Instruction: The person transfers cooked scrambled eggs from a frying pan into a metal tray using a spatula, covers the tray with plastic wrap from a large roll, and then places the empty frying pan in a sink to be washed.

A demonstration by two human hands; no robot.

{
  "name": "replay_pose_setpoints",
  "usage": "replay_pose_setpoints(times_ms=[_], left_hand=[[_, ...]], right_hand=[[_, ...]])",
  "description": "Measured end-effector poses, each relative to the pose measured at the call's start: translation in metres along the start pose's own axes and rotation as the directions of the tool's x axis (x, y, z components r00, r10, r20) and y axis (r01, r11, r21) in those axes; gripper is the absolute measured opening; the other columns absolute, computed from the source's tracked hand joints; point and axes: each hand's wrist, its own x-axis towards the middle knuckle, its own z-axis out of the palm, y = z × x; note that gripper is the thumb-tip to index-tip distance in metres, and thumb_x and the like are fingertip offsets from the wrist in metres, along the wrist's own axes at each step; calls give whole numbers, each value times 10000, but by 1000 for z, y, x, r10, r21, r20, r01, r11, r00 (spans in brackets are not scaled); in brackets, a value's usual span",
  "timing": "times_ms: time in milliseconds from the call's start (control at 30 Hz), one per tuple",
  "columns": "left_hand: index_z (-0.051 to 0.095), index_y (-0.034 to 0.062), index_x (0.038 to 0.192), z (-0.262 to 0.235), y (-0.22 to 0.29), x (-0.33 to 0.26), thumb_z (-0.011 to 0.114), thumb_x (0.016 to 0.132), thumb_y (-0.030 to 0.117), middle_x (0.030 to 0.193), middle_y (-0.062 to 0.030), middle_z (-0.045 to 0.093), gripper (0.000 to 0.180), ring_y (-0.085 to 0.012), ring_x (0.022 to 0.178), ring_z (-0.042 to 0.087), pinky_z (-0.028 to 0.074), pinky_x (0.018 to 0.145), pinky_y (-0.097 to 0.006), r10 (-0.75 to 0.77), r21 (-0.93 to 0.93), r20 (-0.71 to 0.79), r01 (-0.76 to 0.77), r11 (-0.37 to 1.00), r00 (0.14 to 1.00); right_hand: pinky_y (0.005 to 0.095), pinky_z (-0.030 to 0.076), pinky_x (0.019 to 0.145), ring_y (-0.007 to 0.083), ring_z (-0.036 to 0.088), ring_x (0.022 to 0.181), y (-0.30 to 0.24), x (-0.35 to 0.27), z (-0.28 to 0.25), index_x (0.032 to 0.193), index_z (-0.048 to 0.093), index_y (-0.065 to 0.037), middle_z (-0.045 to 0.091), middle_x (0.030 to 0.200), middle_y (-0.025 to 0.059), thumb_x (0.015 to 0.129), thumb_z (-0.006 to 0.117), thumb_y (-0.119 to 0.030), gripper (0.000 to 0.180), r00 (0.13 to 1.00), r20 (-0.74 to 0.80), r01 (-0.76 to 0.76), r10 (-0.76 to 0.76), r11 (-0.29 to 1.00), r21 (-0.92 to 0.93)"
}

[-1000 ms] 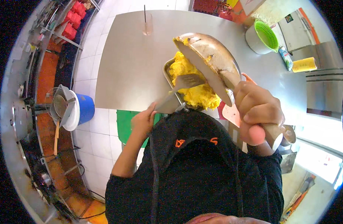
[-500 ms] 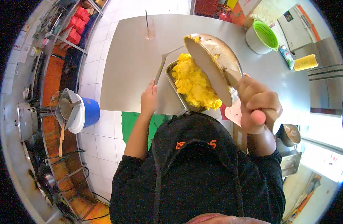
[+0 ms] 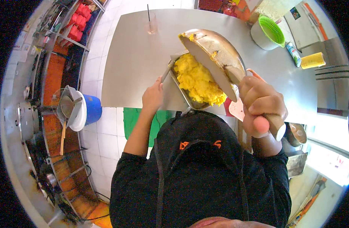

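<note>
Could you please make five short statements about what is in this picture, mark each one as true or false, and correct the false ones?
1. The right hand grips the handle of a round metal pan. True.
2. Yellow, lumpy food lies in a rectangular metal tray. True.
3. The left hand is empty. False: it holds a long grey metal spatula.
4. The pan lies flat and level. False: it is held steeply tilted next to the food.
5. The blue plastic bucket stands to the right of the grey metal table. False: it is to the left of it.
</note>
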Motion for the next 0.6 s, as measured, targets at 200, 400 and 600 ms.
replay_pose_setpoints(times_ms=[200,400,600], left_hand=[[432,179,1307,-8,11,-22,395,920,318,792,-215,625,413,-389,743,610,475,666,-495,-95,55,92,90,994,991],[410,124,1321,18,4,-42,390,924,296,741,-194,616,433,-382,670,593,461,593,-498,-33,15,39,33,999,999],[409,120,1324,44,2,-52,409,920,273,690,-192,593,432,-366,629,579,448,564,-484,-25,-35,-70,23,999,997]], right_hand=[[324,361,453,198,470,514,-1,-3,0,779,518,-23,484,601,63,804,634,-412,407,1000,-8,4,-4,1000,9],[316,356,446,199,472,512,-2,-4,1,779,524,-29,492,610,73,805,634,-424,411,999,10,-38,38,999,-29],[294,350,433,193,475,500,4,-7,4,782,538,-33,501,611,71,795,637,-450,428,1000,-5,3,-4,996,-88]])
